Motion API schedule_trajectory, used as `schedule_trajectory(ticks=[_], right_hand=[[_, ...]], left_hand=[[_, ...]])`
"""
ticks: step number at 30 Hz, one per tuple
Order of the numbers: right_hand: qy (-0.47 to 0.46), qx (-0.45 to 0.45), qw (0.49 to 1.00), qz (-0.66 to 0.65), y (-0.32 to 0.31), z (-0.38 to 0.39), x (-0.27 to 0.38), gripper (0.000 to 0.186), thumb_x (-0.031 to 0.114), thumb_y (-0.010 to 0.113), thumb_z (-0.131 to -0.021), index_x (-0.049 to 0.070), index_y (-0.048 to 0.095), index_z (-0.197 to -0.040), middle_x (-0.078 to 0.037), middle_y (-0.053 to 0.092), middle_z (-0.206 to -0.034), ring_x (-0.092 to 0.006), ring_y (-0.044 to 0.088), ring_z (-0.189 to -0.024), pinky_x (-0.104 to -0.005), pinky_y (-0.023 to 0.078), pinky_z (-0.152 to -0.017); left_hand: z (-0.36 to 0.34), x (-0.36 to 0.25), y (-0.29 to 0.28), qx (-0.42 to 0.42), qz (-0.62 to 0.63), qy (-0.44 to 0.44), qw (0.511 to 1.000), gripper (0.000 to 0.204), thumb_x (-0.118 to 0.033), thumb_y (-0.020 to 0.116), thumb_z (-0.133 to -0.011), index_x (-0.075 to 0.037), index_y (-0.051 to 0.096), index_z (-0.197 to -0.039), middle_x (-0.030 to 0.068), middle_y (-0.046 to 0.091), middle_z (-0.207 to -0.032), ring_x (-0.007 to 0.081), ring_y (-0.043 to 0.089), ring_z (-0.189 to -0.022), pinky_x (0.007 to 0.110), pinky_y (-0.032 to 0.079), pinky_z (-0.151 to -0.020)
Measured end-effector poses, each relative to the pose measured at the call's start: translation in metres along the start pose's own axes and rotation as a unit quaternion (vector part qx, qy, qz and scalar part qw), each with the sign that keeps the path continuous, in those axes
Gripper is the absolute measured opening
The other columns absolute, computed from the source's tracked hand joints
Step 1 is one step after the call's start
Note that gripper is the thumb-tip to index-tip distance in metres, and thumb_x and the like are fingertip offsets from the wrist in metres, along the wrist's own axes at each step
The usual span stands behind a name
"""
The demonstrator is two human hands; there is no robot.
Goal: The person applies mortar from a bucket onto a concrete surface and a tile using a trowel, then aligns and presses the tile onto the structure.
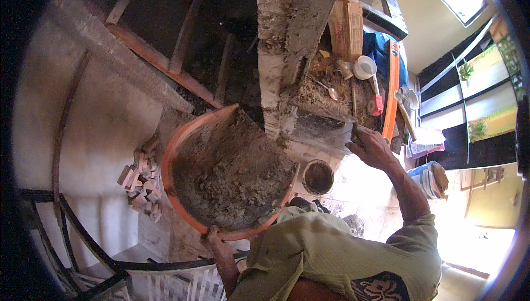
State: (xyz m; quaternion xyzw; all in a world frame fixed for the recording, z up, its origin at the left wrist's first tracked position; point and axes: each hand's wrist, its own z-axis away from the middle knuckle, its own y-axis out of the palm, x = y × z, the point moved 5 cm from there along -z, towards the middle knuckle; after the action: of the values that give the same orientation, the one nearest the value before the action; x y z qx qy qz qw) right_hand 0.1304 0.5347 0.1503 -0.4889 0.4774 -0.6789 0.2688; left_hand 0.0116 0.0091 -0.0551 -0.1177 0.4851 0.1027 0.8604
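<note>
An orange tub (171,171) with one flat side holds dark, lumpy wet mortar (237,177). My left hand (215,240) is closed on its lower rim. At the right, my right hand (367,146) grips a metal trowel (323,132), whose flat blade lies against the lower part of a rough plastered ledge. The tub's upper edge is beside the bottom of a rough grey column (279,41). A small round bucket (318,178) with dark contents stands on the floor just right of the tub.
Broken bricks (138,185) are piled at left, above a dark railing (94,251). On the ledge are a white cup (364,67), a spoon (333,92), an orange level (391,97) and wooden pieces (345,30). A sack (428,179) stands at right; dark open framing (176,52) is upper left.
</note>
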Motion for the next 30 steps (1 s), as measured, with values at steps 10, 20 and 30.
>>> schedule_trajectory(ticks=[10, 20, 30], right_hand=[[0.133, 0.016, 0.989, -0.062, -0.048, -0.013, 0.03, 0.027, 0.024, 0.064, -0.084, -0.003, 0.056, -0.085, -0.019, 0.059, -0.077, -0.0329, 0.057, -0.072, -0.0422, 0.043, -0.067], [0.024, -0.135, 0.991, -0.003, -0.052, 0.003, 0.052, 0.026, 0.02, 0.065, -0.082, -0.002, 0.054, -0.091, -0.011, 0.054, -0.07, -0.0218, 0.051, -0.055, -0.0343, 0.041, -0.053], [-0.014, -0.185, 0.98, -0.066, -0.025, -0.002, 0.038, 0.021, 0.016, 0.067, -0.082, 0.0, 0.053, -0.084, -0.01, 0.053, -0.065, -0.0205, 0.055, -0.056, -0.0337, 0.041, -0.05]], left_hand=[[0.005, -0.031, 0.006, -0.03, -0.073, -0.028, 0.997, 0.022, -0.007, 0.057, -0.069, 0.006, 0.049, -0.086, 0.0083, 0.046, -0.075, 0.0219, 0.051, -0.062, 0.031, 0.041, -0.063], [-0.009, -0.007, -0.013, -0.048, -0.067, -0.066, 0.994, 0.017, -0.014, 0.055, -0.077, 0.0, 0.047, -0.083, 0.0025, 0.041, -0.075, 0.0168, 0.042, -0.059, 0.03, 0.038, -0.055], [0.014, -0.041, -0.003, -0.091, -0.14, -0.066, 0.984, 0.017, -0.012, 0.056, -0.076, 0.001, 0.048, -0.084, 0.0029, 0.038, -0.071, 0.0178, 0.042, -0.058, 0.036, 0.035, -0.055]])
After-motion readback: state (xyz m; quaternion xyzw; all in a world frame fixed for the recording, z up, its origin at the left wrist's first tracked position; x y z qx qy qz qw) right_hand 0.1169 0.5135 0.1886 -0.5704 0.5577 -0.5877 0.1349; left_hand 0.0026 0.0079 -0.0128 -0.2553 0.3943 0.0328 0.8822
